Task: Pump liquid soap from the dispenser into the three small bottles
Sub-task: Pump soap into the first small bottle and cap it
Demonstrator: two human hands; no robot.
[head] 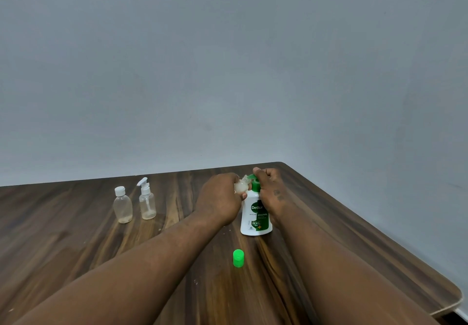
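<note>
**Spotter:** What have you got on your feed?

**Operator:** My left hand (pixel 220 198) has its grip wrapped round the small bottle (pixel 241 186), lifted off the desk (pixel 354 223) with its open neck tilted toward the dispenser (pixel 255 215). My right hand (pixel 271 193) is curled over the green pump head (pixel 255 185), grasping it from above. The dispenser stands upright between my two hands.

**Spotter:** And the other two?

**Operator:** They're well off to my left, side by side. The capped bottle (pixel 122 206) and the pump-top bottle (pixel 147 203) each show a pale layer at the bottom, so I judge this is the last fill. A green cap (pixel 238 258) stands near the dispenser's front, probably belonging to the bottle in my grip.

**Spotter:** How do you want to press?

**Operator:** Straight down and slowly. The dispenser is tall on a narrow base, so a sideways push could tip it. I want the bottle's mouth right under the spout, touching if possible, because the neck is narrow. I can't tell from here whether they're lined up, since my fingers cover the spout.

**Spotter:** Anything about the materials?

**Operator:** The bottle is clear, rounded plastic and the dispenser is glossy and white, and both would be slippery with soap on them. The wood-grain desk looks smooth. I expect the soap to be thick, so I'd let the strand break before moving the bottle away.
</note>
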